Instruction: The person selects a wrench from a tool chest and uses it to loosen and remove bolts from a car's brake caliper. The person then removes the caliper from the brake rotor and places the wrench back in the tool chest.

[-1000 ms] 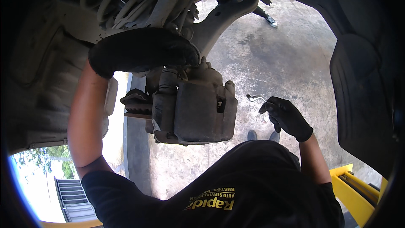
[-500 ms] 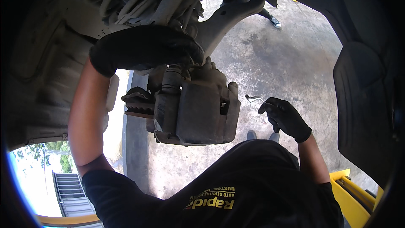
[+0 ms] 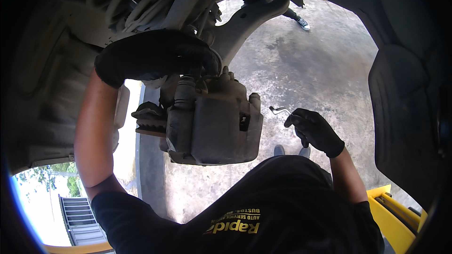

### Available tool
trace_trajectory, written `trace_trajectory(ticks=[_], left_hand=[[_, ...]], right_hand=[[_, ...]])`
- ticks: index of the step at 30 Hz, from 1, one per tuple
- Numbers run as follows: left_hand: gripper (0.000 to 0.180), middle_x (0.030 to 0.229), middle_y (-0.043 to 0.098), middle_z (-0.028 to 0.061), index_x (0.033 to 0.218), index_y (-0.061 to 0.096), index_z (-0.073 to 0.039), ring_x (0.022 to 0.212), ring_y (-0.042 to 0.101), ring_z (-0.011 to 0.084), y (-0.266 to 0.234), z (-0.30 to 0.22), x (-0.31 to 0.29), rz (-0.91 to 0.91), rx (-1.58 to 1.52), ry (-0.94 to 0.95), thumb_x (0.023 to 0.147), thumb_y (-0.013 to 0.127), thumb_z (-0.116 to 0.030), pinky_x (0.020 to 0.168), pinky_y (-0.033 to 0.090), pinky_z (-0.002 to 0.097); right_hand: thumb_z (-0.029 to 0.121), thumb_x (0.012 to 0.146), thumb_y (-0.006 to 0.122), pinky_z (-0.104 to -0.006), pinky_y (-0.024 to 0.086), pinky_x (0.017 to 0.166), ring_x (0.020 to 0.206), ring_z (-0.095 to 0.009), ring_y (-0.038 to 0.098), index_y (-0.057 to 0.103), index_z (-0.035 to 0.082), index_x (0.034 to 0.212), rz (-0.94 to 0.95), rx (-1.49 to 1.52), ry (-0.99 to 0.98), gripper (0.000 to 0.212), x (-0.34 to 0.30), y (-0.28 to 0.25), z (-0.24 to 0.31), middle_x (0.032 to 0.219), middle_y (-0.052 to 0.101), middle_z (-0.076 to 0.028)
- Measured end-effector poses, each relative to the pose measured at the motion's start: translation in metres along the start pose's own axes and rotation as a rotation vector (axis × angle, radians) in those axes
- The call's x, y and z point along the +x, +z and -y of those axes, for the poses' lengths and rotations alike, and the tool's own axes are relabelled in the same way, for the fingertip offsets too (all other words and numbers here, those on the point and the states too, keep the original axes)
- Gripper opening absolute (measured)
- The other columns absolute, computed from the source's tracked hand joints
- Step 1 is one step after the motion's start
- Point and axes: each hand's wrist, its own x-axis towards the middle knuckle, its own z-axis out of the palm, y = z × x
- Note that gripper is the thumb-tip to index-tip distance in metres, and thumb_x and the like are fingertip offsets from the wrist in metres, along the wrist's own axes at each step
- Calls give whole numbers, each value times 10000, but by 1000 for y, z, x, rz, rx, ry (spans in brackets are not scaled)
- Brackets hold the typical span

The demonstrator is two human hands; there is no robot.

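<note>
A dark, grimy brake caliper (image 3: 219,124) hangs in the middle of the wheel well, with the ridged edge of a brake disc (image 3: 151,126) at its left. My left hand (image 3: 157,54), in a black glove, reaches over the top of the caliper beside the suspension parts. Its fingertips curl down behind the caliper's upper edge, and what they grip is hidden. To the right of the caliper, apart from it, my gloved right hand (image 3: 315,131) is closed round a wrench. The silvery bent end of the wrench (image 3: 281,110) sticks out toward the caliper.
Above is a coil spring (image 3: 115,2), and a curved suspension arm (image 3: 249,21) runs to the upper right. Fender liner (image 3: 400,108) walls both sides. Yellow lift parts (image 3: 393,221) stand at lower right. Another person's shoe (image 3: 302,23) shows on the concrete floor beyond.
The caliper and surroundings have shifted slightly left in view. Both hands keep nearly the same pose, and the right still holds the wrench apart from the caliper.
</note>
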Motion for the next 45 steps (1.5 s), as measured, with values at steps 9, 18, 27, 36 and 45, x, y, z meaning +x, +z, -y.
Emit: trace_trajectory(ticks=[9, 18, 27, 36, 45], left_hand=[[243, 1055, 727, 90, 1215, 719, -116, 948, 685, 181, 10, -4, 4, -35, 8, -80, 1020, 644, -240, 854, 548, 347], [205, 1096, 734, 61, 1175, 737, -104, 997, 688, 177, -1, 3, 2, 59, -239, -151, 1006, 663, -194, 904, 546, 324], [255, 1135, 734, 79, 1214, 730, -130, 1042, 690, 195, -1, 3, 1, -9, -111, -37, 1002, 677, -263, 924, 535, 332], [305, 1153, 732, 103, 1203, 706, -36, 1050, 688, 231, 16, 19, -1, -172, 98, 82, 1059, 594, -280, 970, 530, 360], [318, 1099, 723, 134, 1177, 703, -36, 1002, 684, 250, 9, 28, 9, -13, -27, 222, 1057, 570, -299, 955, 521, 377]], right_hand=[[295, 1072, 564, -237, 403, 491, 539, -48, 435, 679, 38, 1057, -23, 2, 19, 282, -3, 0, 2, 650, 473, 35], [299, 1078, 558, -241, 403, 488, 526, -53, 418, 672, 20, 1050, 19, 32, -40, 302, 3, 1, -3, 639, 456, 32], [310, 1078, 559, -241, 397, 517, 557, -46, 420, 680, 54, 1049, -17, 35, 10, 284, -1, 2, 2, 655, 453, 41], [300, 1077, 551, -243, 422, 490, 544, -45, 432, 672, 46, 1079, -15, 50, 25, 282, -1, 3, -2, 641, 457, 37], [338, 1066, 569, -241, 442, 505, 563, -60, 451, 674, 34, 1098, 7, 42, -44, 323, 0, 2, -2, 655, 467, 33]])
